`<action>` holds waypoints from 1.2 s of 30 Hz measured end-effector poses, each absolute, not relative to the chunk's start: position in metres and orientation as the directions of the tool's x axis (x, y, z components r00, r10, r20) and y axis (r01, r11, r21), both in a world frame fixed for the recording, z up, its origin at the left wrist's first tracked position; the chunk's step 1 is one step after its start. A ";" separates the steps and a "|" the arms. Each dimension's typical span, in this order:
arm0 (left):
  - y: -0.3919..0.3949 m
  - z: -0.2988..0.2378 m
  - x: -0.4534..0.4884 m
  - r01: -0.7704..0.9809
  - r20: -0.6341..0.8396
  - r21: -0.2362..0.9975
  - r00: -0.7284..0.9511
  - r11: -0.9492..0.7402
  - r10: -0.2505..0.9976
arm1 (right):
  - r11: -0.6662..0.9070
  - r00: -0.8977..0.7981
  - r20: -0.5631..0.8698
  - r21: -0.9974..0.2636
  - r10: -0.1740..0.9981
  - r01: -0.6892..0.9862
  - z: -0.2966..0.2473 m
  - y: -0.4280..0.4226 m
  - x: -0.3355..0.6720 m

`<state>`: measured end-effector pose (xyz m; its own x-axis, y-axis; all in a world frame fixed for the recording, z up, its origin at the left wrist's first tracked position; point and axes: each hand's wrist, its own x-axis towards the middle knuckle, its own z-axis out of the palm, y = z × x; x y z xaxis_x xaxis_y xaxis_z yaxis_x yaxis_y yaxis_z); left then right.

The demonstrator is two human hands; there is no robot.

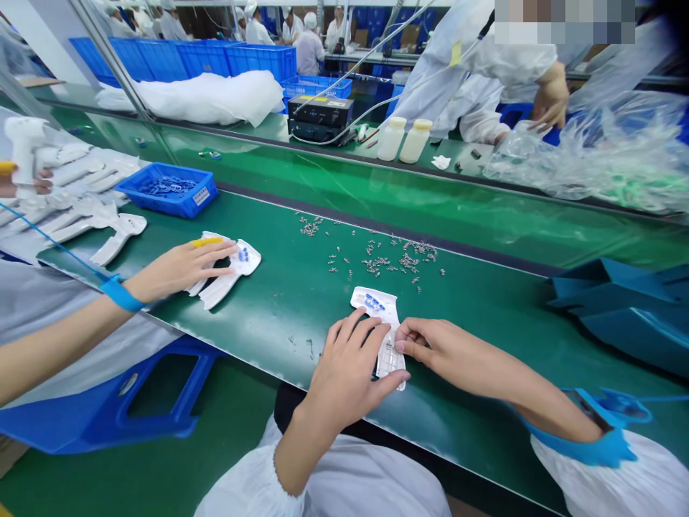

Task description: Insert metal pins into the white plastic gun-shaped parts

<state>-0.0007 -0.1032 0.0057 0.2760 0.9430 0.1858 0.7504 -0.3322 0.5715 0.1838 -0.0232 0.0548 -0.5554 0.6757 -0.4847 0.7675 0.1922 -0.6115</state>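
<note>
In front of me on the green bench lies a white plastic shell half (388, 359), shaped like a handle with a wider head. Blue parts (375, 302) sit in its head, and ribs show inside its grip. My left hand (349, 366) holds the shell from the left, its fingers across the middle and its thumb at the near end. At the shell's right edge is my right hand (430, 343), thumb and fingertips pinched together. Whatever is between those fingertips is too small to make out. Small metal pieces (409, 260) are scattered beyond the shell.
To the left, a co-worker's hand (188, 266) rests on another white shell (247, 257). A blue bin (202, 205) of blue parts stands behind it, near piled white shells (115, 237). Teal trays (624, 309) lie at right. A clear barrier (334, 176) runs along the back.
</note>
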 end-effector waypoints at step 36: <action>-0.107 0.007 -0.004 0.720 0.172 0.618 0.269 -0.317 0.948 | -0.395 -0.427 -0.446 -0.895 0.787 0.207 0.022 -0.056 0.183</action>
<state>-0.0038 -0.1071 0.0071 0.2690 0.9476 0.1725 0.7199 -0.3168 0.6175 0.1828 -0.0564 0.0218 -0.4274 0.7866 -0.4457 0.2068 -0.3948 -0.8952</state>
